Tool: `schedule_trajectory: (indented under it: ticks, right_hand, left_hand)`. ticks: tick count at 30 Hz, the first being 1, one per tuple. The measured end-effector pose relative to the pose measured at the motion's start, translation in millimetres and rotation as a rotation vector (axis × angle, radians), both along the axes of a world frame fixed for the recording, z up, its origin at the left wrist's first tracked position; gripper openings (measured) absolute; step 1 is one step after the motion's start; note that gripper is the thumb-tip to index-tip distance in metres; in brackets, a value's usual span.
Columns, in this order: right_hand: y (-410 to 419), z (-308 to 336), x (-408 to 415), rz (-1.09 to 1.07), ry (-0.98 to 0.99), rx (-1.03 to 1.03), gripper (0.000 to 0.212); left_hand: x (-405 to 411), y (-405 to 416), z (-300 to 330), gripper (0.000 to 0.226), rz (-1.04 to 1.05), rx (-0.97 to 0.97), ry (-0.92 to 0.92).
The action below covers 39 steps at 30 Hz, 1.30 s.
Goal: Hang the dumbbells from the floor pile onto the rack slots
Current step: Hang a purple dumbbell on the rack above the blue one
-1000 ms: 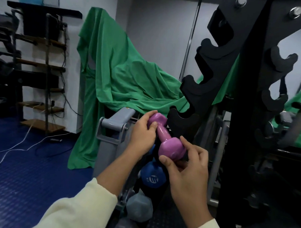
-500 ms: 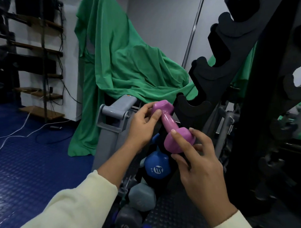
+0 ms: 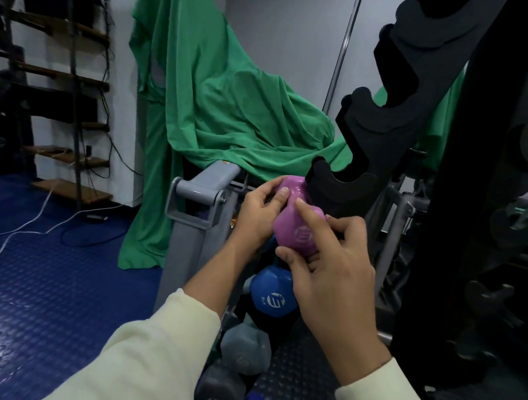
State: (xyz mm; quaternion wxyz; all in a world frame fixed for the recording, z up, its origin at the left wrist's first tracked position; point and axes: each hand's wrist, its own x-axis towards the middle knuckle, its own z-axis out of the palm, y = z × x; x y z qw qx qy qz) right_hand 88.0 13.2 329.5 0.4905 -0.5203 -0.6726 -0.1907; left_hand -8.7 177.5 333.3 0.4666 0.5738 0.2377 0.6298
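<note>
Both my hands hold a purple dumbbell (image 3: 293,225) against the black rack (image 3: 383,130), just under its lowest empty hook slot (image 3: 335,179). My left hand (image 3: 261,213) grips the far head and my right hand (image 3: 328,266) grips the near head, forefinger laid along its top. Below it hang a blue dumbbell (image 3: 273,292), a light grey one (image 3: 245,351) and a dark grey one (image 3: 218,390) in lower slots. The purple handle is mostly hidden by my fingers.
A green cloth (image 3: 223,111) drapes over equipment behind the rack. A grey metal frame (image 3: 196,196) stands just left of my hands. Wooden shelves (image 3: 58,87) with cables line the left wall. White cables (image 3: 33,226) trail over the blue studded floor (image 3: 50,297).
Both hands have carried the purple dumbbell up and toward the rack, so its far head now sits close under the lowest empty hook. The view has moved closer.
</note>
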Motion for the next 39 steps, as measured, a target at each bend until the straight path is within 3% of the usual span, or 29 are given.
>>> schedule_trajectory:
  ticks: [3, 11, 20, 25, 34, 39]
  right_hand:
    - [-1, -6, 2, 0.032, 0.066, -0.032, 0.074]
    - [-5, -11, 1, 0.021, 0.022, -0.061, 0.083]
    - [3, -11, -9, 0.021, 0.160, -0.013, 0.083]
    - [3, -5, -12, 0.005, 0.135, -0.020, 0.081]
    - [-5, 25, 6, -0.085, -0.247, -0.126, 0.087]
    - [4, 33, 11, -0.068, -0.460, 0.093, 0.058]
  left_hand:
    - [3, 2, 0, 0.037, -0.065, 0.013, 0.017]
    - [6, 2, -4, 0.028, -0.182, 0.015, -0.048]
    - [-7, 3, 7, 0.026, -0.405, -0.079, -0.078]
    - [-6, 5, 8, 0.023, -0.465, -0.142, -0.092]
    - [3, -4, 1, 0.020, -0.349, -0.112, -0.134]
    - [6, -5, 0, 0.021, -0.332, -0.114, -0.113]
